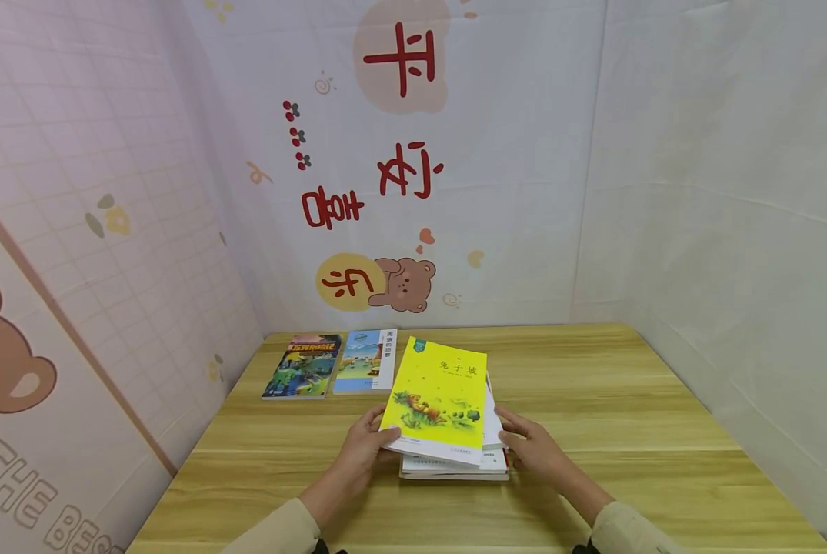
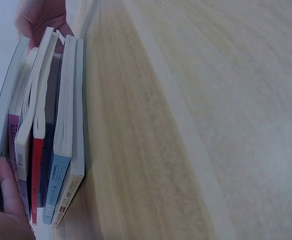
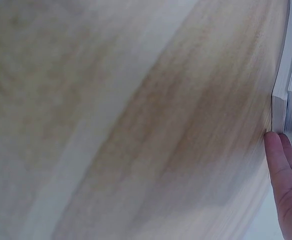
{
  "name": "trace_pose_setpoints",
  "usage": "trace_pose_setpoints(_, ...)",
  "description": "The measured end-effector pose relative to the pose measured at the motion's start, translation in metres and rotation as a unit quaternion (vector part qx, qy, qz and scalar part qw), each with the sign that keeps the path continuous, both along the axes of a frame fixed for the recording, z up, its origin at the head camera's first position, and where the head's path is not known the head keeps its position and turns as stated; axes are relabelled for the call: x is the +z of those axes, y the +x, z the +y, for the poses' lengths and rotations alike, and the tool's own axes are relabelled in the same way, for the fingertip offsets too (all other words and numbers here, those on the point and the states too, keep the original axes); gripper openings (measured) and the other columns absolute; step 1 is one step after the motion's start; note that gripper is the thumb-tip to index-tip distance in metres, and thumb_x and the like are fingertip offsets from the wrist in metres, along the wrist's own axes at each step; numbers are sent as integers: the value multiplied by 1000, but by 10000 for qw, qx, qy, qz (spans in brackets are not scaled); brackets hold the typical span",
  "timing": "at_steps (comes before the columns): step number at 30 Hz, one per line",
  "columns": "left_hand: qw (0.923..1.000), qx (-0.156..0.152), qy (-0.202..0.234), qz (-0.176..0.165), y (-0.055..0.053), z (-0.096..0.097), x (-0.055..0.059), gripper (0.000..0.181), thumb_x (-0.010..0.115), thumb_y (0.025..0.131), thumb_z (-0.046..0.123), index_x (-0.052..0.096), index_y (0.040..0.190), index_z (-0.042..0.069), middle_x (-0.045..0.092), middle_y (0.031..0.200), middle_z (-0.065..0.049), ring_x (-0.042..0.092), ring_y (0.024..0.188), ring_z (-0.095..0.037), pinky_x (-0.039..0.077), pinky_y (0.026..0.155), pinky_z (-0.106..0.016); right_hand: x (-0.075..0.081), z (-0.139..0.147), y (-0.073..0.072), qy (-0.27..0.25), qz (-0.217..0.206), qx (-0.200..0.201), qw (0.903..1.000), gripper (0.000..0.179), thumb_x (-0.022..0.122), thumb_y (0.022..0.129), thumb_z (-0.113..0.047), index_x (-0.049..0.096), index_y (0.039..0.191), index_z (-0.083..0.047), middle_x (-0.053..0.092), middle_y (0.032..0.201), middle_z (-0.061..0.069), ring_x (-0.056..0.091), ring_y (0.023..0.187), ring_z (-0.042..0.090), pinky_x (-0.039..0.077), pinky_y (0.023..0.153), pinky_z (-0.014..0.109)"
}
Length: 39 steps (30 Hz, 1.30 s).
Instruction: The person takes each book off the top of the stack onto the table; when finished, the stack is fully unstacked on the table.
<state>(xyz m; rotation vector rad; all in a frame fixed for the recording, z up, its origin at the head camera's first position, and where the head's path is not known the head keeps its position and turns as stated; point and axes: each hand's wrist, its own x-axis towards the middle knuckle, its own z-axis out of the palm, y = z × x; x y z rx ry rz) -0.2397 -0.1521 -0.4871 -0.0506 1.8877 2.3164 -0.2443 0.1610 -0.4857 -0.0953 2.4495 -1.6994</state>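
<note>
- Wall covering on the left [image 1: 108, 100], pale and faintly wrinkled, bears a thin printed grid and a rounded brown bear.
- Dark illustrated book [image 1: 304, 367], a flat rectangle with a glossy-looking cover, lies on the table [image 1: 593, 385], whose yellowish surface has long streaks of wood grain.
- Blue-and-white book [image 1: 367, 362] lies flat just beside it, its cover showing a painted outdoor scene.
- Left hand [image 1: 368, 445], below a cream sleeve [image 1: 278, 531], pinches the near left corner of the yellow book, thumb over the cover.
- Yellow book [image 1: 441, 400], smooth paper with a white lower band, sits askew on top of the stack, its left side overhanging.
- Stack of books [image 1: 455, 465] stands on the near middle of the table; the left wrist view shows purple, red, dark and blue spines and uneven, cream-white page edges.
- Right hand [image 1: 532, 450] touches the stack's right side, fingers extended against the paper edges, not curled around them.
- Creased white sheeting [image 1: 725, 169] hangs on the right.
</note>
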Motion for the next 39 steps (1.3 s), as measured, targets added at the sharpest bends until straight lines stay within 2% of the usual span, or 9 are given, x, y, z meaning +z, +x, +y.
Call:
trace_pose_setpoints(8, 9992, 25, 395, -64, -2, -10, 1, 66, 58, 96, -1, 24, 154, 1, 51, 138, -23, 69, 97, -26, 58, 79, -42, -2, 1, -1, 101, -39, -10, 9999, 49, 58, 100, -14, 49, 148, -16, 53, 137, 26, 59, 93, 25, 53, 66, 40)
trace_pose_setpoints(16, 9985, 226, 489, -51, -5, -25, 5, 61, 56, 96, -3, 29, 151, 4, 60, 128, -16, 70, 94, -25, 58, 79, -42, -2, 1, -1, 47, 97, 41, 9999, 48, 58, 100, -10, 50, 147, -13, 55, 135, 27, 61, 96, 26, 55, 70, 42)
trace_pose_setpoints(20, 9977, 466, 499, -44, -3, -35, 8, 60, 56, 95, -6, 31, 149, 4, 63, 123, -15, 71, 92, -26, 58, 78, -44, -3, 2, -1, 133, 327, 111, 9993, 47, 58, 100, -10, 52, 146, -9, 57, 132, 27, 61, 104, 28, 54, 75, 41)
trace_pose_setpoints(25, 9958, 686, 596, -64, -2, -48, 9, 61, 55, 94, -8, 32, 149, 5, 61, 127, -16, 70, 93, -26, 58, 79, -45, -1, 3, -2, 341, 599, 163, 9975, 46, 59, 99, -10, 53, 144, -7, 61, 127, 25, 56, 120, 34, 48, 89, 43)
trace_pose_setpoints(31, 9946, 879, 544, -37, 2, -62, 10, 61, 54, 95, -8, 31, 150, 3, 61, 127, -17, 70, 92, -25, 58, 79, -44, -2, 3, -3, 371, 559, 170, 9976, 46, 59, 100, -11, 52, 145, -10, 61, 128, 23, 55, 122, 34, 47, 91, 42)
trace_pose_setpoints(39, 9934, 1090, 312, -184, 12, -86, 13, 62, 54, 96, -5, 28, 152, 5, 61, 127, -14, 70, 90, -21, 57, 80, -41, -1, 3, -2, 333, 504, 128, 9981, 46, 59, 100, -10, 53, 145, -11, 61, 129, 22, 55, 122, 35, 47, 93, 45)
